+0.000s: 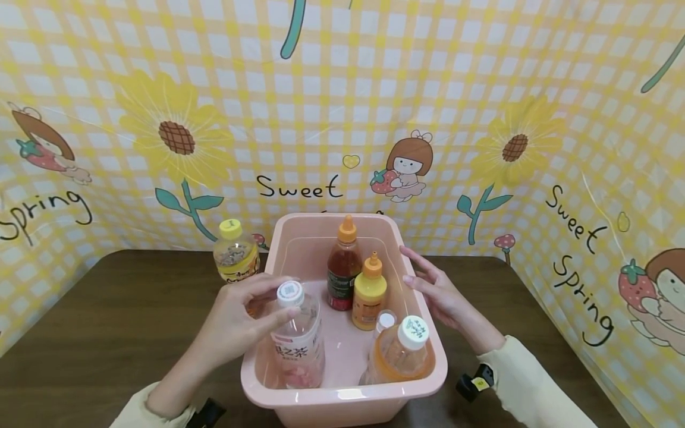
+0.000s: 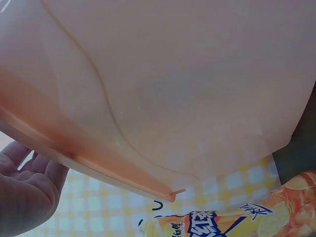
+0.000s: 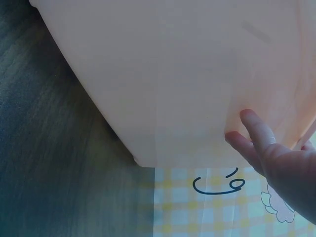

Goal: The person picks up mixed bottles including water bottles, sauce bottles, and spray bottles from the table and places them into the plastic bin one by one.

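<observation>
A pink plastic bin (image 1: 353,395) stands in front of me with several bottles in it. At its near left, my left hand (image 1: 227,321) holds a clear drink bottle (image 1: 297,351) around its white cap, thumb on one side and fingers on the other. The bottle stands upright inside the bin, with pink at its bottom. My right hand (image 1: 444,297) rests at the bin's right rim with fingers extended. In the right wrist view, two fingertips (image 3: 247,114) touch the outer wall. The left wrist view shows part of the left hand (image 2: 29,192) beyond the rim; the bottle is hidden there.
Inside the bin are a dark red sauce bottle (image 1: 344,267), a yellow squeeze bottle (image 1: 369,297), a small white-capped bottle (image 1: 385,320) and an orange-banded bottle (image 1: 401,356). A yellow-capped drink bottle (image 1: 235,255) stands left of the bin on the brown table (image 1: 107,315).
</observation>
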Available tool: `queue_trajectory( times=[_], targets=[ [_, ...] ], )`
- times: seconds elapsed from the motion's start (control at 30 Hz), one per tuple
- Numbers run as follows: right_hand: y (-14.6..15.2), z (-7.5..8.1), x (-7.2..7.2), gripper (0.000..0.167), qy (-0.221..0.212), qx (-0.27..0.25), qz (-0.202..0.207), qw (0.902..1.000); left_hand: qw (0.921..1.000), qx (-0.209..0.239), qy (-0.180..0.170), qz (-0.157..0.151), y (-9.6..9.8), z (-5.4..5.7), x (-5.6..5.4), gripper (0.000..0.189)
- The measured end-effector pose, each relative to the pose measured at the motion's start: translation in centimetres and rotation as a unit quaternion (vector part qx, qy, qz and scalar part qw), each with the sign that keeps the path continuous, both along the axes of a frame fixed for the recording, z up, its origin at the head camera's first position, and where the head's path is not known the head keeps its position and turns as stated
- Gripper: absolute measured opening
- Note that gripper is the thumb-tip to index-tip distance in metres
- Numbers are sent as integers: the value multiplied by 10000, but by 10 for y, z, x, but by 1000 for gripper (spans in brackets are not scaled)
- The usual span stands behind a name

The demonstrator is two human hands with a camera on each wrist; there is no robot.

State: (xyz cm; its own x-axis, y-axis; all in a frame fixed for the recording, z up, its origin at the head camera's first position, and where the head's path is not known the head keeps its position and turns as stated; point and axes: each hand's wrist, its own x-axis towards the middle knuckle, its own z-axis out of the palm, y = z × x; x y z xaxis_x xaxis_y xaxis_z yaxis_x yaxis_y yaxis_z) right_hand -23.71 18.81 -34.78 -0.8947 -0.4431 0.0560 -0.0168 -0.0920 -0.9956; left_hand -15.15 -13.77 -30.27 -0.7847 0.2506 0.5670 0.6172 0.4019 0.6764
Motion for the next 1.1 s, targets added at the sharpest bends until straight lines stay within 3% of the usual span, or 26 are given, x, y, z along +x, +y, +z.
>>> queue_trajectory(
  times=[0.37,0.63,1.1],
  targets=[
    [-1,1,1,66,5,-11,6,10000,9975,-503,-300,390,-1,-2,-1,35],
    [-1,0,1,66,0,-96,36,9999,9951,-766,-277,562,0,-3,-2,36],
    [-1,0,1,66,14,-91,-2,10000,9912,-1190,-280,497,-1,2,-4,41]
  ],
)
